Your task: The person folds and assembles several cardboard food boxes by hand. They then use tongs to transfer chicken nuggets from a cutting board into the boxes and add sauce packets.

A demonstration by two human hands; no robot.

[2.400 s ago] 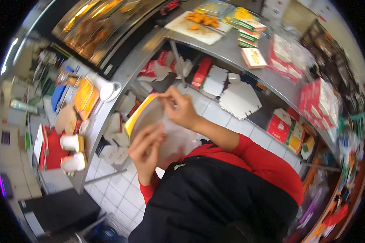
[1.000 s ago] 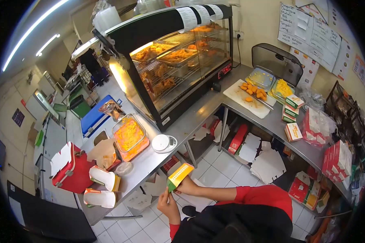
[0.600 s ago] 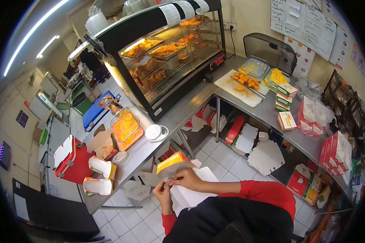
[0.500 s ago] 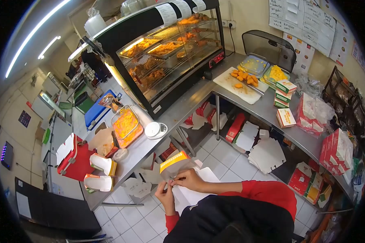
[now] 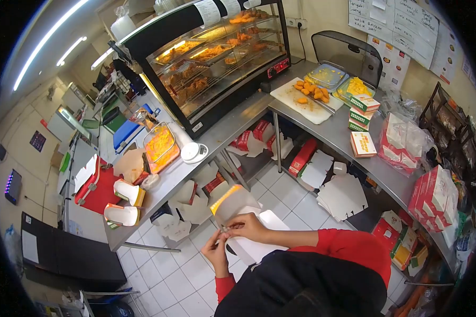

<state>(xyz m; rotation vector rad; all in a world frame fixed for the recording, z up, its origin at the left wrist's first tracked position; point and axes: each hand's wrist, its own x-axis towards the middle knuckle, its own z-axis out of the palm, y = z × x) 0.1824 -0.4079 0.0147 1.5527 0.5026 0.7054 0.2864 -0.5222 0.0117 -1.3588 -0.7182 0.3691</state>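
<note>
In front of my body is a part-folded cardboard food box [image 5: 237,204], white to grey inside with a yellow-orange outer edge. Its white flaps spread out beneath and to the right of my hands. My right hand [image 5: 247,228] is closed on the box's near edge, fingers bent over the card. Close against it, my left hand [image 5: 216,251] pinches the same edge at a corner. The fingertips of both hands almost meet there, and the exact fold between them is hidden.
On the left counter stand open food boxes [image 5: 122,213], a tray of orange food [image 5: 160,148] and a white scale [image 5: 194,152]. A heated display cabinet [image 5: 209,66] is behind. The right counter carries a cutting board [image 5: 304,108] and stacked small boxes [image 5: 363,112]. Flat cartons [image 5: 342,196] lie below.
The box has tilted, so more of its inside and less of its yellow outer face shows. Both hands stay at its edge. The whole view has shifted slightly.
</note>
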